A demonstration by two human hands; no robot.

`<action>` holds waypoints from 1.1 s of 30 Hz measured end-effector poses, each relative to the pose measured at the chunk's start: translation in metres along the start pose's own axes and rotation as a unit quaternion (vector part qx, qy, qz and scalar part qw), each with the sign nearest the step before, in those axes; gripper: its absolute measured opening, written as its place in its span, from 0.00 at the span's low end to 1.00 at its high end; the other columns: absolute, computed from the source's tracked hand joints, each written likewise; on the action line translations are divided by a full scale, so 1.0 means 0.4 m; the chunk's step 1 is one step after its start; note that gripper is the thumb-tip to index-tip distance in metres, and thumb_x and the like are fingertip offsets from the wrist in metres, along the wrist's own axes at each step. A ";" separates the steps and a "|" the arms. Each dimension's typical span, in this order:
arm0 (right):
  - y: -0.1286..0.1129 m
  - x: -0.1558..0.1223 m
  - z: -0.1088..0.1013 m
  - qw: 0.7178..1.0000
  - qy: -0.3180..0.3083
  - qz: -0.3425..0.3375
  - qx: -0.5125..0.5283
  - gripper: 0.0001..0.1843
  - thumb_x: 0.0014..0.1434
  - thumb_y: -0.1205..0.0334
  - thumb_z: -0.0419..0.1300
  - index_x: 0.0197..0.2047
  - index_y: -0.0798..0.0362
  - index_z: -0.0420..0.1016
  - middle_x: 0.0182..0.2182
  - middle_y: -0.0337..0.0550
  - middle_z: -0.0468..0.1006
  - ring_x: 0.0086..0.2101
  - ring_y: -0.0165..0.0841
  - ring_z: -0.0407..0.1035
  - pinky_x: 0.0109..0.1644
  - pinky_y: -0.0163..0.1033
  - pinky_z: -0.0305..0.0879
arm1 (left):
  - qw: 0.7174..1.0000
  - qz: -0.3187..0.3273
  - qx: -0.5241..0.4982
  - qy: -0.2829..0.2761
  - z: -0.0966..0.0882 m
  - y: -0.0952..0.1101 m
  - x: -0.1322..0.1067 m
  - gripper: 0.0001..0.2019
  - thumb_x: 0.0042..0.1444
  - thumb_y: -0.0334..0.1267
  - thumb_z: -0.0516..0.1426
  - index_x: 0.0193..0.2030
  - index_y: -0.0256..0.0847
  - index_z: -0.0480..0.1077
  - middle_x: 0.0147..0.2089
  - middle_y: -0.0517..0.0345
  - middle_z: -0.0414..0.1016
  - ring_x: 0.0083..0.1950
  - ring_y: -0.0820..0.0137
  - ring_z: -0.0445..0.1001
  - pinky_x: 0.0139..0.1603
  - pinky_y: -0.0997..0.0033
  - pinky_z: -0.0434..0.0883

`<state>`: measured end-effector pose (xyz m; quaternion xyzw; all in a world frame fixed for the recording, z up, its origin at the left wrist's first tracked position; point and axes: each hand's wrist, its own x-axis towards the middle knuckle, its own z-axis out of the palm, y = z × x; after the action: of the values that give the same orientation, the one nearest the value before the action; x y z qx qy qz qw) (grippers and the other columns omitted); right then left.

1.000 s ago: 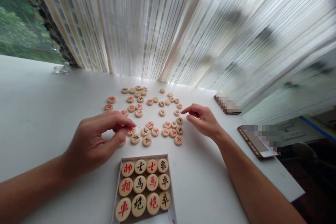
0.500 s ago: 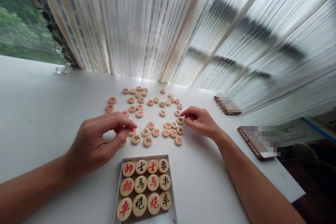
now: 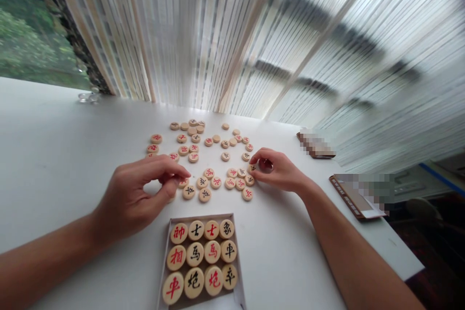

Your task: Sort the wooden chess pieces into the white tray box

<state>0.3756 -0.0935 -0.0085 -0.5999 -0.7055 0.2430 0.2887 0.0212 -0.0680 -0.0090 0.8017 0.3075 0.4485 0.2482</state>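
Observation:
My right hand (image 3: 278,169) pinches a wooden Chinese chess piece (image 3: 252,168) with a black character between thumb and fingers, at the right edge of the near cluster. A black-lettered piece (image 3: 249,180) lies just below it. My left hand (image 3: 132,193) hovers at the left of that cluster, its thumb and fingers closed together in a curl; anything inside them is hidden. By its fingertips is a red-lettered piece (image 3: 183,182), partly covered. In front of me an open shallow box (image 3: 237,252) holds rows of larger-looking pieces, red and black characters facing up.
More chess pieces (image 3: 193,157) lie scattered across the white table (image 3: 290,247), some face down. A striped curtain (image 3: 189,48) hangs along the far edge. Two blurred brown-edged objects (image 3: 350,198) sit at the right. A small clear object (image 3: 88,97) is at the far left.
My right thumb and fingers have closed on a black-lettered chess piece and shifted it slightly right, tilting it. My left hand has stayed in place.

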 end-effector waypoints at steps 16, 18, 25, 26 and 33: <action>-0.110 -0.034 0.080 0.933 0.064 0.083 0.344 0.21 0.49 0.51 0.81 0.42 0.51 0.85 0.35 0.44 0.84 0.36 0.40 0.83 0.41 0.44 0.81 | 0.999 0.040 -0.009 -0.018 0.003 -0.009 0.003 0.08 0.62 0.29 0.58 0.39 0.42 0.79 0.34 0.58 0.82 0.33 0.70 0.79 0.40 0.72 0.76; -0.142 -0.049 0.113 0.905 0.051 0.116 0.405 0.19 0.46 0.54 0.83 0.41 0.50 0.87 0.34 0.45 0.86 0.34 0.36 0.81 0.36 0.38 0.78 | 0.999 0.041 -0.024 -0.022 0.006 -0.003 0.003 0.07 0.62 0.29 0.58 0.39 0.41 0.79 0.34 0.57 0.82 0.34 0.70 0.79 0.39 0.72 0.75; -0.226 -0.081 0.167 0.858 0.002 0.146 0.493 0.15 0.46 0.58 0.83 0.38 0.50 0.90 0.32 0.44 0.87 0.31 0.33 0.79 0.39 0.39 0.79 | 0.981 -0.086 -0.158 -0.078 0.033 0.041 0.009 0.06 0.62 0.33 0.62 0.43 0.37 0.80 0.36 0.54 0.82 0.31 0.71 0.78 0.30 0.76 0.77; -0.232 -0.084 0.170 0.853 -0.006 0.152 0.499 0.15 0.47 0.58 0.83 0.38 0.50 0.90 0.33 0.44 0.87 0.32 0.34 0.81 0.41 0.39 0.80 | 0.975 -0.107 -0.174 -0.087 0.037 0.044 0.010 0.06 0.62 0.34 0.63 0.44 0.37 0.81 0.35 0.53 0.82 0.31 0.71 0.79 0.29 0.76 0.77; -0.253 -0.096 0.183 0.842 -0.019 0.171 0.512 0.15 0.48 0.57 0.83 0.39 0.51 0.90 0.35 0.45 0.89 0.34 0.34 0.85 0.41 0.33 0.83 | 0.936 -0.168 -0.279 -0.137 0.052 0.039 0.006 0.12 0.63 0.42 0.67 0.47 0.35 0.83 0.39 0.47 0.87 0.38 0.63 0.85 0.36 0.71 0.82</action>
<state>0.2572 -0.1475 0.0046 -0.4730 -0.3723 0.6263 0.4953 0.0444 -0.0796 -0.0071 0.6905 0.2638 0.3540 0.5730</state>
